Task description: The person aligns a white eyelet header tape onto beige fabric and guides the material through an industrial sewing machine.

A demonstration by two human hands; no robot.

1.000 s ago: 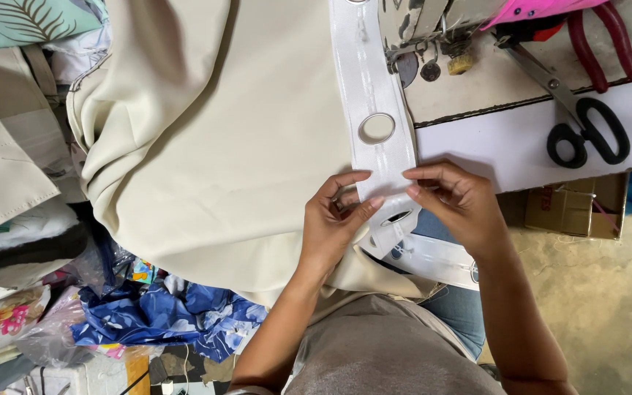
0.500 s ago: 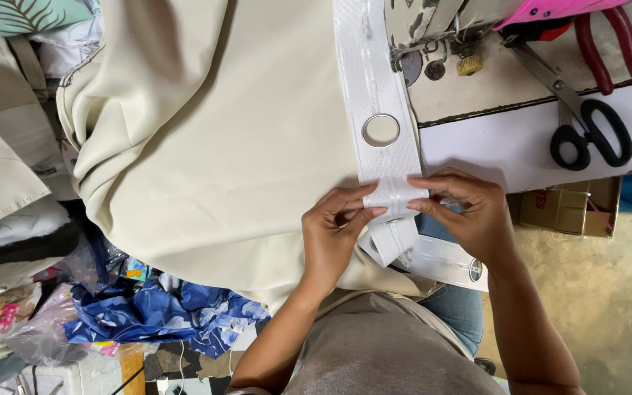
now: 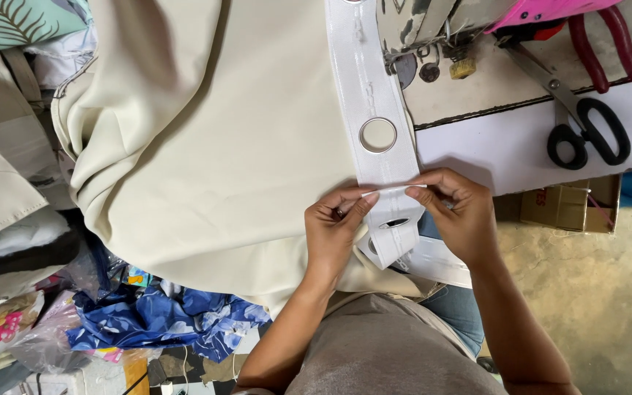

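Observation:
A large cream curtain fabric lies spread over the work surface, with a white eyelet tape running along its right edge. A round eyelet hole shows in the tape. My left hand and my right hand both pinch the tape at a fold just below that hole, fingertips almost meeting. The tape's loose end hangs curled between my hands, with a second hole seen edge-on.
A sewing machine stands at the top right. Black-handled scissors and red-handled pliers lie on the table to the right. Blue patterned cloth and other fabric piles sit at the left. A cardboard box sits under the table edge.
Both hands have folded the tape's end over and now pinch the crease. The view has shifted slightly, so the eyelet hole sits a bit lower in the frame.

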